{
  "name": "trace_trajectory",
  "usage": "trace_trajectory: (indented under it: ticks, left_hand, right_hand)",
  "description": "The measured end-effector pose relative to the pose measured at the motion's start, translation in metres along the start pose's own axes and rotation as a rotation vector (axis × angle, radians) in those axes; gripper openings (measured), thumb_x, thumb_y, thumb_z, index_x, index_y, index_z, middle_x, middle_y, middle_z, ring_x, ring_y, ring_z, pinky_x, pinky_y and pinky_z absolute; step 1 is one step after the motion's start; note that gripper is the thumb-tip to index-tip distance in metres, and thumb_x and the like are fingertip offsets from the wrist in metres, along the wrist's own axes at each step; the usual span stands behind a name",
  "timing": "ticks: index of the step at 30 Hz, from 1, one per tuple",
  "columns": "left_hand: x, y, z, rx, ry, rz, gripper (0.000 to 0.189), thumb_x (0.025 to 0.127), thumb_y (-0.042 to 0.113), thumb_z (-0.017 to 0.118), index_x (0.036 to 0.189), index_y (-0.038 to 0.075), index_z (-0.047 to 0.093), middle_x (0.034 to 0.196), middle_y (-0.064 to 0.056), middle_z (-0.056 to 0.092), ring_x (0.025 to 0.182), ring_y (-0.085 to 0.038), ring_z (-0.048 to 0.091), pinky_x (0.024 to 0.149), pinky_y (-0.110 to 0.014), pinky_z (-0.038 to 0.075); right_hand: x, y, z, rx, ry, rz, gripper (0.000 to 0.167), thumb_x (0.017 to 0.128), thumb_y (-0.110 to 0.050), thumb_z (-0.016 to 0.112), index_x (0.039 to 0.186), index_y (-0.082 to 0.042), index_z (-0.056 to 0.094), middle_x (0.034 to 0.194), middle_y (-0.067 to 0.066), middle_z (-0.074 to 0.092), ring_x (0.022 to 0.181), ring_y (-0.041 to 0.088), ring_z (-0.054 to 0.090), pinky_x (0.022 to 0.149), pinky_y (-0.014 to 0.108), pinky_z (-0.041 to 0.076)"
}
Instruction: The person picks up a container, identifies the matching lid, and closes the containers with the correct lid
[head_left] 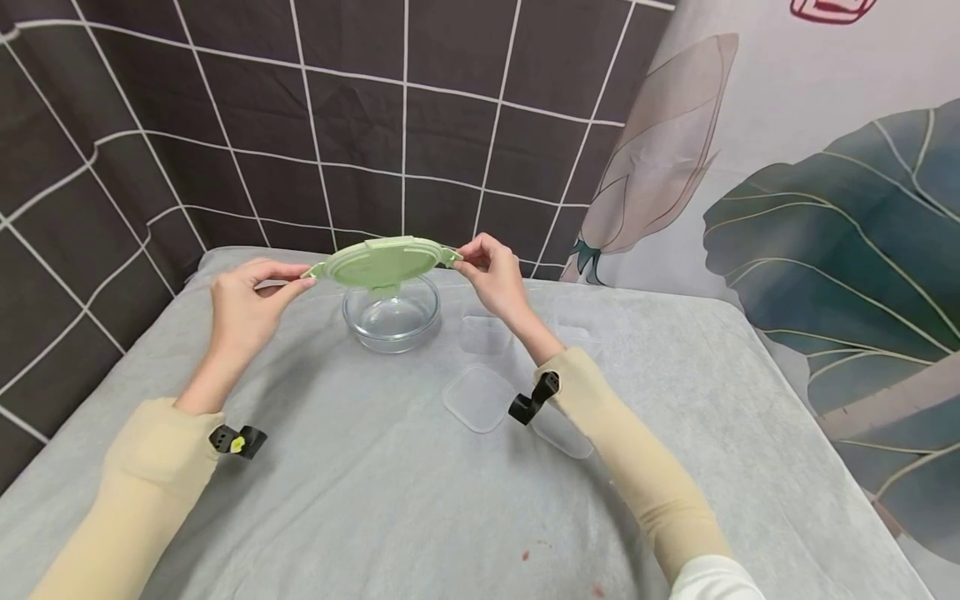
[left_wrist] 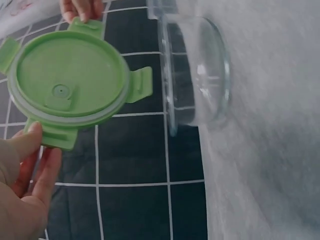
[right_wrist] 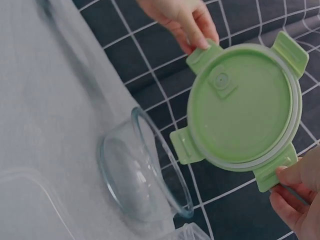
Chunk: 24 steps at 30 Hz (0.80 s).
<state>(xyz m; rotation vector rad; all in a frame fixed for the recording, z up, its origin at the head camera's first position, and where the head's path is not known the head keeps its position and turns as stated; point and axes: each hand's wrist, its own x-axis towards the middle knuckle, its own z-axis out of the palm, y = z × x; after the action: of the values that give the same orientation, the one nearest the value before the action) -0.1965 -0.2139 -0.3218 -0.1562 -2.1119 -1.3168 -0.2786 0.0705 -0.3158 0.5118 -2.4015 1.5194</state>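
Observation:
A round green lid [head_left: 384,262] with several side flaps and a pale seal ring is held up between both hands. My left hand [head_left: 247,307] pinches one flap between thumb and fingers. On the opposite side, my right hand [head_left: 491,273] pinches another flap. Below the lid, a round clear glass bowl [head_left: 392,321] stands upright on the table, apart from the lid. In the left wrist view the lid [left_wrist: 70,75] shows a small round vent, and the glass bowl [left_wrist: 197,75] is beside it. The right wrist view has the same lid [right_wrist: 245,110] above the bowl [right_wrist: 135,175].
Clear plastic containers [head_left: 486,335] stand to the right of the bowl. A clear square lid [head_left: 478,398] lies in front of them, with another clear lid [head_left: 564,435] partly under my right forearm. A grey cloth [head_left: 360,492] covers the table; a dark gridded curtain [head_left: 360,108] hangs behind.

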Motion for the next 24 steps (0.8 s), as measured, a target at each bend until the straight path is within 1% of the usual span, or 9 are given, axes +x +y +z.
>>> trace_trajectory:
  ticks: [4,6,8,11,13,15,17,18,24]
  left_hand:
    - [0.001,-0.007,0.004,0.017,0.011,0.142,0.014,0.075,-0.006,0.076,0.089,-0.008,0.074,0.08,0.035,0.059,0.076,0.019,0.058,0.068,-0.002,0.05]
    - [0.002,-0.01,0.005,0.037,0.011,0.222,0.013,0.073,-0.009,0.076,0.087,-0.007,0.074,0.079,0.021,0.067,0.077,0.021,0.057,0.069,-0.001,0.049]
    - [0.002,-0.013,0.006,0.07,0.0,0.304,0.014,0.072,-0.011,0.076,0.084,-0.006,0.075,0.077,0.004,0.072,0.08,0.023,0.054,0.072,0.0,0.047]
    - [0.0,-0.016,0.007,0.127,-0.008,0.415,0.015,0.069,-0.013,0.077,0.082,-0.003,0.075,0.077,-0.016,0.072,0.08,0.023,0.053,0.075,0.002,0.044]
    - [-0.001,-0.018,0.008,0.163,-0.019,0.471,0.013,0.07,-0.011,0.076,0.08,-0.002,0.075,0.076,-0.017,0.072,0.076,0.012,0.059,0.078,0.001,0.042]
    - [-0.003,-0.02,0.009,0.176,-0.021,0.508,0.008,0.073,-0.007,0.076,0.079,-0.002,0.075,0.075,-0.015,0.071,0.071,-0.006,0.063,0.078,-0.002,0.042]
    - [-0.004,-0.022,0.011,0.188,-0.03,0.537,0.006,0.075,-0.006,0.074,0.079,-0.002,0.075,0.074,-0.015,0.071,0.069,-0.024,0.063,0.076,-0.007,0.043]
    - [-0.005,-0.023,0.011,0.198,-0.036,0.549,0.005,0.075,-0.006,0.074,0.079,-0.002,0.074,0.074,-0.015,0.071,0.069,-0.028,0.063,0.076,-0.01,0.044]
    - [-0.008,-0.028,0.015,0.254,-0.051,0.609,0.019,0.064,-0.016,0.076,0.075,-0.002,0.073,0.07,-0.013,0.07,0.066,-0.03,0.063,0.068,-0.032,0.05]
  right_hand:
    - [0.004,0.005,0.002,-0.048,0.005,-0.011,0.009,0.084,0.0,0.069,0.09,0.002,0.063,0.096,0.017,0.072,0.087,0.023,0.069,0.072,0.018,0.054]
    - [0.006,0.008,0.003,-0.07,0.012,-0.015,0.009,0.084,0.0,0.07,0.089,0.002,0.063,0.096,0.016,0.072,0.087,0.024,0.069,0.071,0.019,0.054]
    - [0.007,0.01,0.005,-0.09,0.019,-0.019,0.009,0.083,0.0,0.07,0.087,0.001,0.062,0.095,0.016,0.072,0.086,0.024,0.07,0.071,0.021,0.054]
    - [0.009,0.014,0.008,-0.121,0.026,-0.019,0.009,0.083,0.0,0.07,0.085,0.0,0.061,0.095,0.014,0.073,0.085,0.024,0.07,0.07,0.023,0.054]
    - [0.011,0.016,0.01,-0.144,0.029,-0.023,0.009,0.083,0.001,0.069,0.084,-0.001,0.06,0.096,0.013,0.074,0.085,0.023,0.071,0.072,0.025,0.055]
    - [0.013,0.017,0.013,-0.168,0.032,-0.03,0.009,0.084,0.001,0.068,0.084,-0.002,0.06,0.096,0.012,0.074,0.086,0.022,0.071,0.074,0.028,0.056]
    - [0.015,0.019,0.016,-0.197,0.037,-0.037,0.009,0.084,0.001,0.068,0.084,-0.003,0.06,0.096,0.011,0.074,0.085,0.021,0.071,0.076,0.031,0.055]
    - [0.016,0.02,0.017,-0.209,0.039,-0.036,0.009,0.084,0.001,0.068,0.083,-0.004,0.061,0.096,0.01,0.074,0.084,0.021,0.07,0.077,0.032,0.054]
    - [0.018,0.025,0.022,-0.272,0.024,-0.01,0.008,0.084,-0.002,0.07,0.084,-0.006,0.063,0.092,0.008,0.074,0.079,0.019,0.067,0.075,0.034,0.05]
